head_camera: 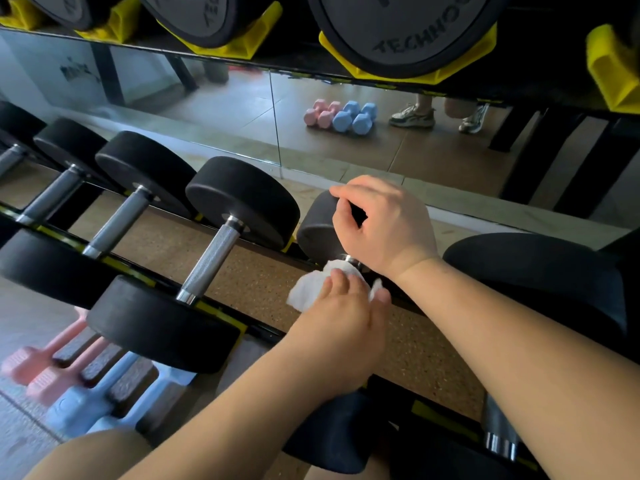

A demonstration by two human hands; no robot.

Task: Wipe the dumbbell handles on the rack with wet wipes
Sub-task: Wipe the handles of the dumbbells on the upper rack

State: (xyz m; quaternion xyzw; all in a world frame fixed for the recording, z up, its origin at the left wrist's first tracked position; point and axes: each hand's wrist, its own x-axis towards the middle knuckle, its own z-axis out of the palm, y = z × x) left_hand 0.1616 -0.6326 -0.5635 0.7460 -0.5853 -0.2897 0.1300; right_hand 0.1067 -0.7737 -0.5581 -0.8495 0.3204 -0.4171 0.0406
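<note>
My left hand (pixel 341 306) curls the wipe (pixel 304 292) round one handle (pixel 353 261), right hand (pixel 384 223) gripping its head (pixel 317 230); other handles (pixel 211 261) probably remain.

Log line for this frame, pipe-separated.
phase: handle wipe | left hand: holds wipe on handle | right hand: grips dumbbell head

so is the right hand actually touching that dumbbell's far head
Touching. The head view shows the right hand with its fingers curled over the top rim of the far dumbbell head.
</note>
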